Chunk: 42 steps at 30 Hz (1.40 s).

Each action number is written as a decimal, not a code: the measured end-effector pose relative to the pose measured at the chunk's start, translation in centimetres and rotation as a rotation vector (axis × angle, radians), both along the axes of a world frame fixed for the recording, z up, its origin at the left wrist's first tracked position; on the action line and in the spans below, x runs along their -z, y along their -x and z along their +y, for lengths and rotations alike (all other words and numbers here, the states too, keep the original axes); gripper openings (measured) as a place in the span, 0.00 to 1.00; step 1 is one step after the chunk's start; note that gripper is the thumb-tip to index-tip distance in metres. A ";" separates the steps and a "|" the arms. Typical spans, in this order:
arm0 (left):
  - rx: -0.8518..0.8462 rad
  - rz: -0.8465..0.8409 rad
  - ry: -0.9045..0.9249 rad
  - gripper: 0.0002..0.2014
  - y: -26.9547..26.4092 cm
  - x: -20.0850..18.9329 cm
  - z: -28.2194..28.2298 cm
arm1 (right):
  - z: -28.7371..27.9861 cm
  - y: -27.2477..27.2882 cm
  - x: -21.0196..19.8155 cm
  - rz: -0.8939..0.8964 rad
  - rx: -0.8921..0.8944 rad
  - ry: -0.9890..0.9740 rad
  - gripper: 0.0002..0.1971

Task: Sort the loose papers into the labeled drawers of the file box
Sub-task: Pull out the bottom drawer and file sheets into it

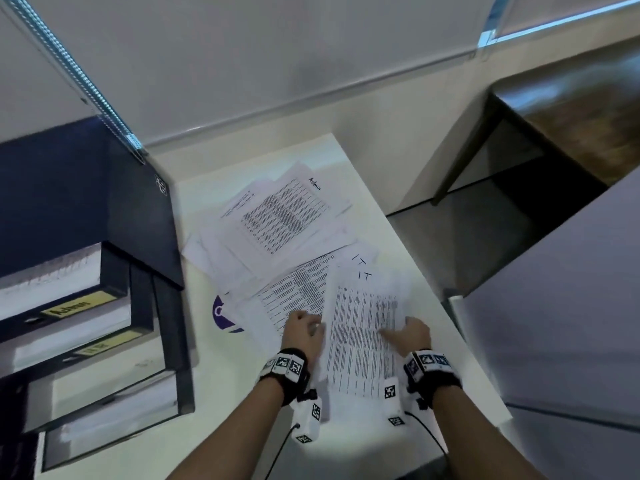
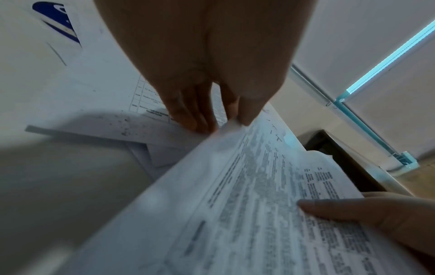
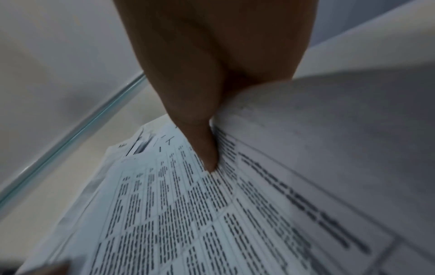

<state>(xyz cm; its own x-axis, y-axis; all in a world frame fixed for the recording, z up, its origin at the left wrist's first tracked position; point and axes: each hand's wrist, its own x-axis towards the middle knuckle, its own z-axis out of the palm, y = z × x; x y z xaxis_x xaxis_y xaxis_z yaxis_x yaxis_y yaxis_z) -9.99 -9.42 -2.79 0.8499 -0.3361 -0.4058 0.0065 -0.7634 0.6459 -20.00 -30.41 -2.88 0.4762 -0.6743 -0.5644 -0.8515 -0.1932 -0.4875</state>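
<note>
A printed sheet marked "IT" is lifted off the white table, with at least one more "IT" sheet behind it. My left hand pinches its left edge between thumb and fingers. My right hand grips its right edge, thumb on top and the other fingers hidden beneath. Further back lie loose papers, topped by a sheet marked "Admin". The dark file box stands at the left with its drawers pulled out; the top one is labelled "Admin", and a second label is unreadable.
The table's right edge drops to the floor. A grey surface and a dark wooden table lie beyond it. A blue logo shows on the table beside the papers. A wall rises close behind.
</note>
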 end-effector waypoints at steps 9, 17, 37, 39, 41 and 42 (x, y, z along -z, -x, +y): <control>0.529 -0.205 -0.567 0.43 0.5 1.0 2.0 | -2.6 0.2 -0.6 -0.256 0.359 -0.021 0.19; 0.552 -0.204 -0.496 0.20 2.6 -1.9 0.4 | -1.0 -1.8 -1.0 -0.239 0.274 -0.158 0.23; -0.203 -0.029 -0.223 0.19 0.9 -1.0 4.5 | -1.8 2.4 0.6 -0.148 0.101 -0.255 0.29; -0.282 0.036 -0.159 0.16 0.6 -1.1 3.9 | 0.5 1.8 -0.8 -0.115 -0.011 -0.114 0.22; -0.286 0.128 -0.098 0.16 0.5 -1.3 3.6 | 2.5 1.3 -1.3 -0.110 -0.087 -0.089 0.23; -0.278 0.179 -0.060 0.22 0.6 -1.4 3.5 | 3.5 1.0 -1.3 -0.115 -0.123 -0.100 0.23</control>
